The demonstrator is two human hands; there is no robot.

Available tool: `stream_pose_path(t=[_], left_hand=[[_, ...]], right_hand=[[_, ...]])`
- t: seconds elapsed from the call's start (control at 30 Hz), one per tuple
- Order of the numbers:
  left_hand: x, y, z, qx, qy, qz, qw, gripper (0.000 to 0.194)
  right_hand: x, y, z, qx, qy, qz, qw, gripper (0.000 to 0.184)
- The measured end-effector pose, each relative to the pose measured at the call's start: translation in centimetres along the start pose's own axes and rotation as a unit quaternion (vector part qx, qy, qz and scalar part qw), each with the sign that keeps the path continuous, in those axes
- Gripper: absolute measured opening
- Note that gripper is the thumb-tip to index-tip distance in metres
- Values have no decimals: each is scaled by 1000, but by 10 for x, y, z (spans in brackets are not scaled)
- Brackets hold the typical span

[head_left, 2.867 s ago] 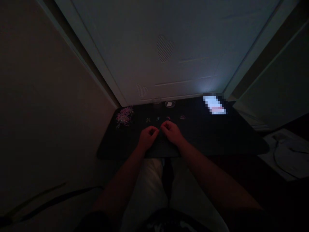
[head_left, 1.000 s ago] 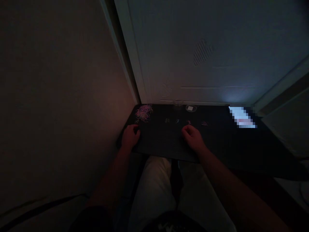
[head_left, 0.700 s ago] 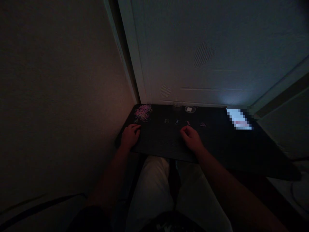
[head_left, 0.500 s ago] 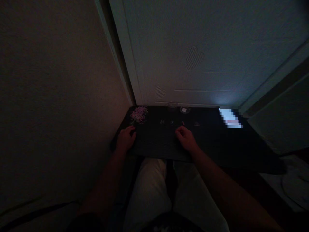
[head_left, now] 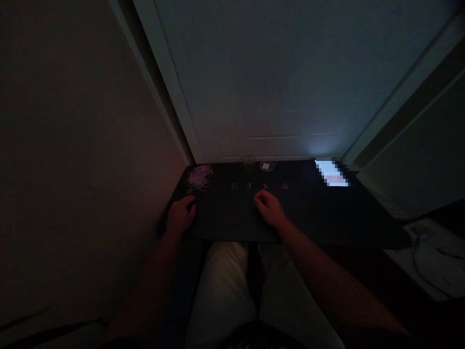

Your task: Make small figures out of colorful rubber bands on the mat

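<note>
On the dark table, my left hand (head_left: 181,214) rests near the left edge, its curved fingers apart from the thumb and nothing visible between them. Just beyond it lies a heap of thin pink, purple and pale pieces (head_left: 199,178), too dim to name. My right hand (head_left: 269,207) is closed, fingertips pressed together beside a small pinkish cluster (head_left: 265,185); whatever they may hold is hidden. In a row with that cluster lie a pale cluster (head_left: 234,186), a bluish cluster (head_left: 249,186) and a reddish cluster (head_left: 285,185).
At the back of the dark table (head_left: 327,218) stand a clear round container (head_left: 248,162) and a round dish (head_left: 267,166) with a white square label. A lit screen (head_left: 331,172), blurred out, lies at the back right. A white panel door (head_left: 225,87) rises behind the table.
The view has shifted, so the table things appear farther left. Both hands stay in nearly the same places on the table, with the right one still closed by the pinkish cluster.
</note>
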State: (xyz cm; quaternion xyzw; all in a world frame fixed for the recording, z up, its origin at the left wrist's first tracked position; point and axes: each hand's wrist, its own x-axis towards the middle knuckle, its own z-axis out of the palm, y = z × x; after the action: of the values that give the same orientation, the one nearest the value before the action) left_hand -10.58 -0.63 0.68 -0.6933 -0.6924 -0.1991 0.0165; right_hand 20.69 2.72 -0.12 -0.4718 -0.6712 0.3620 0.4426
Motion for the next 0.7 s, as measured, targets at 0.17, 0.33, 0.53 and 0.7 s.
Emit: stream_pose_path(t=[0.17,0.33,0.53,0.7], left_hand=[[1,-1,1,-23,20,6,1000,35],[1,30,6,-148,65,-19,987,30],[12,122,22,-357,18,-49,933,20],[20,162,48,-465,11,-21,885,14]], right_hand=[[1,-1,0,9,7,1,1000,14],[2,2,1,22,8,1,1000,13],[0,0,2,9,7,8,1000,7],[0,1,3,4,30,0,1000,9]])
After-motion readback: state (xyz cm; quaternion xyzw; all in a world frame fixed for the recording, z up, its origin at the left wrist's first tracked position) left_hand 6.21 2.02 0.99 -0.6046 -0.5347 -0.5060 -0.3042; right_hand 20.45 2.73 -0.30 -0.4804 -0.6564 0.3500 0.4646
